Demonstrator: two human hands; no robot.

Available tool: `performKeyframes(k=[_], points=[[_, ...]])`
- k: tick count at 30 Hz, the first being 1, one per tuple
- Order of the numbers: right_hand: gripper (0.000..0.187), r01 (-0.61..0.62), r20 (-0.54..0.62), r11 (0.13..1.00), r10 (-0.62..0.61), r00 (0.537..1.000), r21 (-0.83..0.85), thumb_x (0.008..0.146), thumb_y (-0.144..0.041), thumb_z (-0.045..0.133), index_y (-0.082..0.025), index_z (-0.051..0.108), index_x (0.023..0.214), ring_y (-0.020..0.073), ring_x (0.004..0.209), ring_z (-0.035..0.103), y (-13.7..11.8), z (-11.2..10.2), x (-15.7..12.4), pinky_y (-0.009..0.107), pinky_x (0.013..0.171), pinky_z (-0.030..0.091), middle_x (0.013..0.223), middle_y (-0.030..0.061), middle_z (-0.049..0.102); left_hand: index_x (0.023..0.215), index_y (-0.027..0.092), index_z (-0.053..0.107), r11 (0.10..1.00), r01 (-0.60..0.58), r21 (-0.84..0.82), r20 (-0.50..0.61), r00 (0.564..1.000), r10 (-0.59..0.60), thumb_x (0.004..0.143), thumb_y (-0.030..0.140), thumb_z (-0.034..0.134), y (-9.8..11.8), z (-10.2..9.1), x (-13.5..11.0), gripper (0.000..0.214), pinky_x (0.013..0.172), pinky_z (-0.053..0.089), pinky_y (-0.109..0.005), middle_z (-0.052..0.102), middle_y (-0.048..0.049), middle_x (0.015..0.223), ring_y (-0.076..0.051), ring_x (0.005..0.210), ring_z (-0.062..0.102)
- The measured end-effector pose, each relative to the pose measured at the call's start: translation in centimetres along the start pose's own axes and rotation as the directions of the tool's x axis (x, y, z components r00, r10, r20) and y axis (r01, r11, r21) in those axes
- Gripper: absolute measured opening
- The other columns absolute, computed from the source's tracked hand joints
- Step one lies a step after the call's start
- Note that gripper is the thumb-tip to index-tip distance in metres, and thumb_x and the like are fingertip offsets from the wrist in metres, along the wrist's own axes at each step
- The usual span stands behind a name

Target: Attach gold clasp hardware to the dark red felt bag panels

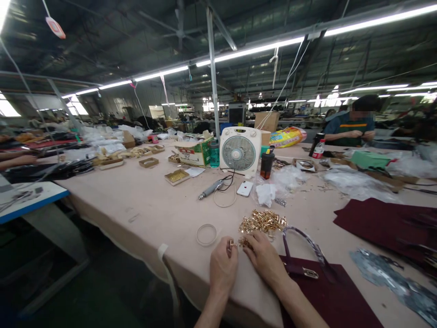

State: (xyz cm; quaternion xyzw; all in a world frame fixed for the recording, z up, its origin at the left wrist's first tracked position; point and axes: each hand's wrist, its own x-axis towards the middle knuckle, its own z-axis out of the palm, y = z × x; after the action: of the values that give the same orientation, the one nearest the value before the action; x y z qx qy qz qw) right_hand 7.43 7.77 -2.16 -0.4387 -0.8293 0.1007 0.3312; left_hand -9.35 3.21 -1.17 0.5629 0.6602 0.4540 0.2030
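A loose pile of small gold metal fittings [262,222] lies on the pale pink table cover [136,205], just beyond my hands. My left hand [223,266] pinches one small gold fitting [232,243] between its fingertips. My right hand [264,257] rests at the near side of the pile, its fingertips among a few fittings [246,243]. Whether those fingers grip any is hidden. Close to my right hand lies a burgundy bag panel [327,296] with a patterned strap [303,243] and a metal buckle [310,273].
A corded rotary tool [211,189], a white phone [245,188], a box fan [239,151] and trays of gold parts [176,176] stand farther along the table. Burgundy material [385,228] and a silvery sheet [392,282] lie to the right. A co-worker [351,130] sits beyond the far end.
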Motion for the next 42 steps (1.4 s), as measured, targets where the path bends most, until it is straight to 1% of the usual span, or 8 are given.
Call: performKeyframes(k=[13,19,21,24,27,29,35,42], points=[[0.022,-0.030,-0.141,0.995,0.017,0.990,-0.090,0.093,-0.007,0.058,-0.022,0.074,0.094,0.0275,0.104,0.062,3.2,1.3,7.8,0.041,0.094,0.052,0.105,0.0105,0.069,0.103,0.028,0.072,0.948,-0.256,0.189,0.239,0.948,0.208,0.086,0.014,0.056,0.4,-0.2,-0.4,0.028,0.078,0.051,-0.031,0.075,-0.0021,0.095,-0.021,0.088,0.070],[0.029,-0.020,-0.221,1.000,0.022,0.975,0.014,0.092,-0.011,0.058,-0.020,0.073,0.115,0.0278,0.115,0.063,1.2,0.0,8.6,0.045,0.105,0.049,0.118,0.0117,0.070,0.120,0.032,0.069,0.943,-0.317,0.099,0.304,0.912,0.275,0.083,0.011,0.057,0.8,-0.4,-0.4,0.045,0.089,0.056,-0.034,0.071,-0.0024,0.115,-0.022,0.102,0.070],[0.026,-0.005,-0.272,0.989,0.046,0.961,0.149,0.096,-0.020,0.057,-0.021,0.073,0.117,0.0276,0.116,0.064,-0.3,-0.1,7.7,0.045,0.105,0.051,0.120,0.0116,0.071,0.127,0.030,0.066,0.957,-0.289,0.030,0.252,0.929,0.273,0.084,0.010,0.055,0.5,-0.3,-0.4,0.048,0.090,0.057,-0.034,0.070,-0.0043,0.121,-0.021,0.100,0.070],[0.027,-0.021,-0.243,0.918,0.127,0.962,0.397,0.100,-0.032,0.057,-0.022,0.074,0.118,0.0255,0.103,0.070,-2.3,0.5,5.6,0.038,0.088,0.059,0.114,0.0111,0.074,0.126,0.024,0.064,0.972,-0.233,0.019,0.001,0.972,0.233,0.090,0.011,0.049,-0.5,-0.1,-0.2,0.041,0.099,0.056,-0.042,0.068,-0.0094,0.123,-0.024,0.107,0.067],[0.029,-0.084,-0.163,0.856,0.192,0.968,0.510,0.099,-0.040,0.061,-0.023,0.076,0.116,0.0267,0.100,0.073,-2.7,1.4,3.3,0.038,0.086,0.061,0.111,0.0109,0.077,0.127,0.021,0.062,0.974,-0.185,0.133,-0.225,0.951,0.211,0.090,0.010,0.050,-1.4,-0.2,0.4,0.041,0.114,0.045,-0.054,0.064,-0.0130,0.130,-0.031,0.128,0.057],[0.029,-0.127,-0.123,0.837,0.225,0.966,0.532,0.097,-0.043,0.064,-0.023,0.078,0.114,0.0286,0.103,0.073,-2.4,1.9,2.3,0.040,0.091,0.061,0.113,0.0107,0.078,0.132,0.019,0.060,0.959,-0.158,0.237,-0.250,0.944,0.217,0.087,0.008,0.053,-1.9,-0.8,1.0,0.047,0.117,0.042,-0.056,0.062,-0.0143,0.136,-0.033,0.134,0.052],[0.035,-0.220,-0.048,0.737,0.323,0.945,0.639,0.092,-0.047,0.070,-0.020,0.078,0.114,0.0299,0.094,0.076,-1.1,2.1,2.3,0.040,0.081,0.064,0.105,0.0121,0.079,0.133,0.017,0.062,0.856,-0.105,0.506,-0.057,0.986,0.155,0.094,0.011,0.052,-2.7,-3.2,2.6,0.041,0.100,0.050,-0.053,0.069,-0.0153,0.124,-0.034,0.119,0.061],[0.040,-0.181,0.006,0.786,0.220,0.975,0.592,0.088,-0.033,0.068,-0.023,0.073,0.127,0.0302,0.113,0.071,-0.8,2.2,2.5,0.046,0.097,0.059,0.124,0.0123,0.074,0.135,0.024,0.060,0.859,-0.343,0.379,0.153,0.939,0.308,0.102,0.015,0.046,-2.6,-3.7,1.5,0.037,0.099,0.052,-0.046,0.071,-0.0097,0.119,-0.028,0.112,0.065]])
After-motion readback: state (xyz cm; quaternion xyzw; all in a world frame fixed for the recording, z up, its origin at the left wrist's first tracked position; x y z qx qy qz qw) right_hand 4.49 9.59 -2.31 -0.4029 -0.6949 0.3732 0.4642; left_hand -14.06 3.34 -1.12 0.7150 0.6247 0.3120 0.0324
